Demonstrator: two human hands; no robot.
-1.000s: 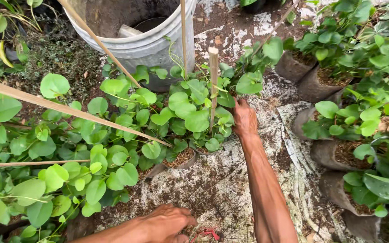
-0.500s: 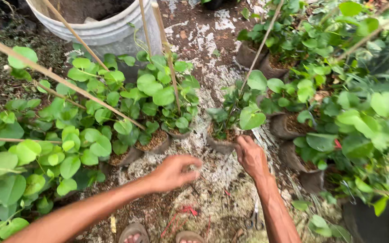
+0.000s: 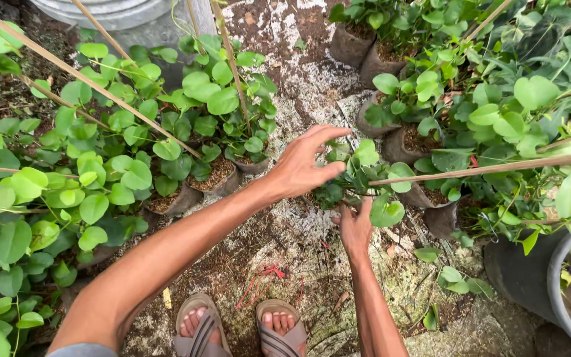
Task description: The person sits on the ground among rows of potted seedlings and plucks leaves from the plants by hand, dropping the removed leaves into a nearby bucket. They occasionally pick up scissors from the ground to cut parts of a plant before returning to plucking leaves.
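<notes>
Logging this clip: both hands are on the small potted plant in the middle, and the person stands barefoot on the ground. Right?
Not barefoot: the head view shows sandals on the feet. Both hands, left and right, are indeed at the small potted plant in the middle.

- There is one camera, and it sits on the person's head.
- It looks almost straight down, past both arms, to the feet (image 3: pixel 239 328) on the ground (image 3: pixel 299 73).
- It is close: the arms fill the middle of the view.
- Plants (image 3: pixel 100 158) fill the left and right sides.
</notes>
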